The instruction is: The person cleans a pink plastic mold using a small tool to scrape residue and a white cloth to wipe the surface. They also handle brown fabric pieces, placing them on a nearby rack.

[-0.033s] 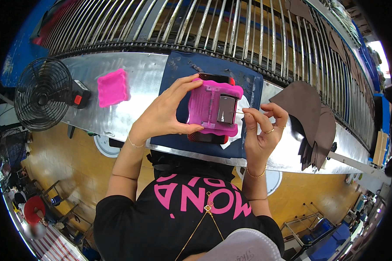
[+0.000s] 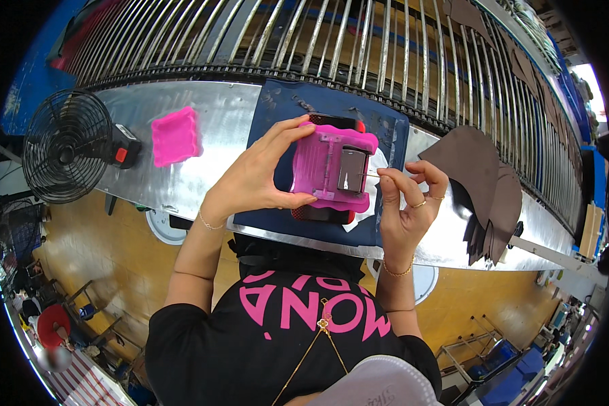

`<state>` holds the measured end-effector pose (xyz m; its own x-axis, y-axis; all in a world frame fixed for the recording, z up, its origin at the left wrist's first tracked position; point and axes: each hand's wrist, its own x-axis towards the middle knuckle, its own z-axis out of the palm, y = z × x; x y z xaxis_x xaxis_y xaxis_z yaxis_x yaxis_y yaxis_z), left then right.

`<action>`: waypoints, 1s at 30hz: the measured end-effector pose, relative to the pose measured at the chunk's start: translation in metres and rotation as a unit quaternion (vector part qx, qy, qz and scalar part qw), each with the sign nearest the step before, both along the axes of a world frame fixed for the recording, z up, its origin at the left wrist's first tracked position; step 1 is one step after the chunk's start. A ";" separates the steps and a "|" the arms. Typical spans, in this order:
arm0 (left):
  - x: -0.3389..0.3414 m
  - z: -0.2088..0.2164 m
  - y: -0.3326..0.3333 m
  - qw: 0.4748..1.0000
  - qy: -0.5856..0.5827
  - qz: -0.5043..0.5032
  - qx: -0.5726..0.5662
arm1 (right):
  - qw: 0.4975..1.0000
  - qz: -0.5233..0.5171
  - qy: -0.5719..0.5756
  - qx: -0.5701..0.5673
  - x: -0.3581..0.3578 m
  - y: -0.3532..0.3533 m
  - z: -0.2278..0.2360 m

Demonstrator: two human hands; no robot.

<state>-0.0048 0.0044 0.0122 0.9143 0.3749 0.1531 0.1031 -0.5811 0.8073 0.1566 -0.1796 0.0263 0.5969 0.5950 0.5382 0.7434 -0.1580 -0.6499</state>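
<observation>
Pink plastic shell [image 2: 311, 169], one: over the middle of the blue mat [image 2: 277, 101], its left side clasped between thumb and fingers of the left hand [image 2: 254, 169]. Dark block [image 2: 350, 169]: within the shell, long axis running away from the person. Thin rod [image 2: 372, 176]: pinched by the right hand [image 2: 407, 203] at the mat's right edge, pointing left toward the block; right fingertips nearer; tip contact unclear. Pink tray [image 2: 174, 137]: left of mat. Brown pieces [image 2: 463, 166]: right.

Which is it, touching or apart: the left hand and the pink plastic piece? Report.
Touching. The head view shows the left hand gripping the pink plastic piece, thumb at its lower-left corner and fingers at its upper-left.
</observation>
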 end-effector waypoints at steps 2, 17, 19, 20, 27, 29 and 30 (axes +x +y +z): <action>-0.001 0.000 0.000 1.000 -0.003 0.001 0.001 | 1.000 0.000 -0.009 -0.005 0.000 0.000 -0.001; 0.001 -0.003 0.005 1.000 -0.007 -0.002 0.015 | 0.990 -0.039 -0.106 -0.088 0.004 0.003 0.010; 0.002 -0.003 0.004 1.000 -0.006 -0.001 0.012 | 0.993 -0.042 -0.095 -0.052 0.000 0.001 0.014; 0.002 -0.002 0.004 1.000 -0.005 -0.001 0.009 | 0.995 -0.037 -0.086 -0.045 -0.001 0.001 0.018; 0.002 -0.002 0.005 1.000 -0.001 -0.001 0.009 | 0.997 -0.014 -0.076 -0.002 -0.004 0.002 0.020; 0.002 -0.001 0.004 1.000 -0.001 -0.002 0.012 | 0.995 -0.007 -0.099 -0.011 -0.003 0.002 0.017; 0.003 -0.001 0.004 1.000 -0.001 -0.003 0.013 | 0.993 0.000 -0.118 -0.025 -0.003 0.003 0.013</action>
